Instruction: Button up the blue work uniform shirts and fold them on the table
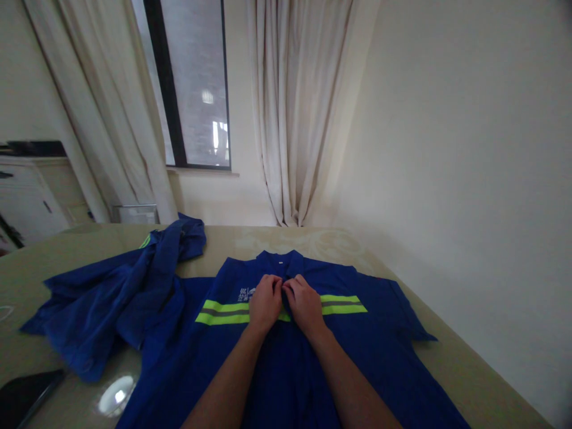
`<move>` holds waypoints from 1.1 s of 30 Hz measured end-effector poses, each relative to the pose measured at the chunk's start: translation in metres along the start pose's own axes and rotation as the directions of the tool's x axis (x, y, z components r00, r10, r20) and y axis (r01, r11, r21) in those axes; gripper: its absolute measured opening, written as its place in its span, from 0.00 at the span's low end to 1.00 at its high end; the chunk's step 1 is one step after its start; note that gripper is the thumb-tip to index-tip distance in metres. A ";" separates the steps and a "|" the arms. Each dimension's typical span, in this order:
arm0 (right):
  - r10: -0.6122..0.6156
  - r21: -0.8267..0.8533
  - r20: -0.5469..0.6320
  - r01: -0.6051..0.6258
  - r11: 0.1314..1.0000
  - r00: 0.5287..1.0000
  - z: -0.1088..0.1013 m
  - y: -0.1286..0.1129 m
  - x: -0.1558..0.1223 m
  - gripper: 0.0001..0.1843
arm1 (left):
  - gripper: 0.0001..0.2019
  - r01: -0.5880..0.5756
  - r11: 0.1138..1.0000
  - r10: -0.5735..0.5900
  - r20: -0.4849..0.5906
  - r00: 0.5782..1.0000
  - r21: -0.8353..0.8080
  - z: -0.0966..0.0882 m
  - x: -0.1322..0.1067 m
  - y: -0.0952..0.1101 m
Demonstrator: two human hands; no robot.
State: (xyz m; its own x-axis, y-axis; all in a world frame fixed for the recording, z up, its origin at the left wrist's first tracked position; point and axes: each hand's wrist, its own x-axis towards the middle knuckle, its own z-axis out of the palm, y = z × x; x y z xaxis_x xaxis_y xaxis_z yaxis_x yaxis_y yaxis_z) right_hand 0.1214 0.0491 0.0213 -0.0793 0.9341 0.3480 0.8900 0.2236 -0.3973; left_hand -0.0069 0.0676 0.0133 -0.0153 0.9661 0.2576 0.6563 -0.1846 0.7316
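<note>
A blue work shirt (pixel 357 345) with a yellow-green and grey reflective band across the chest lies spread on the table, collar at the far end. White lettering shows on its left chest area in view. My left hand (pixel 267 301) and my right hand (pixel 304 302) meet at the front opening just below the collar. Both pinch the shirt's front edges there, fingertips close together. Whatever small part sits between the fingers is hidden by them.
A second blue garment (pixel 129 286) lies crumpled at the left, overlapping the shirt's sleeve. A dark flat object (pixel 27 396) and a shiny round thing (pixel 117 394) are at the near left. A wall (pixel 469 179) borders the table's right side; curtains (pixel 297 119) hang behind.
</note>
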 end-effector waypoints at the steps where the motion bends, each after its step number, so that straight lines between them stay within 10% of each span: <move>1: -0.006 0.022 -0.011 0.006 1.000 1.000 0.000 0.001 0.000 0.13 | 0.10 -0.015 1.000 0.015 -0.005 1.000 -0.013 0.000 0.000 0.000; 18: 0.135 0.024 -0.086 -0.134 0.991 0.987 0.000 0.002 0.001 0.11 | 0.13 -0.184 0.972 0.184 -0.015 0.983 -0.149 0.006 0.004 -0.005; 33: 0.354 0.587 -0.319 -0.109 0.802 0.879 0.005 0.033 0.012 0.20 | 0.13 -0.250 0.924 0.210 0.165 0.964 0.288 0.002 -0.012 0.013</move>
State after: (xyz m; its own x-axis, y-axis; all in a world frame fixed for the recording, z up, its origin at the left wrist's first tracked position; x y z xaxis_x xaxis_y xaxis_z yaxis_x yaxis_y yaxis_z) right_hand 0.1475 0.0693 0.0077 0.3883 0.8117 0.4363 0.4586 0.2404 -0.8555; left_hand 0.0038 0.0537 0.0186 0.2472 0.9222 0.2975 0.8278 -0.3605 0.4299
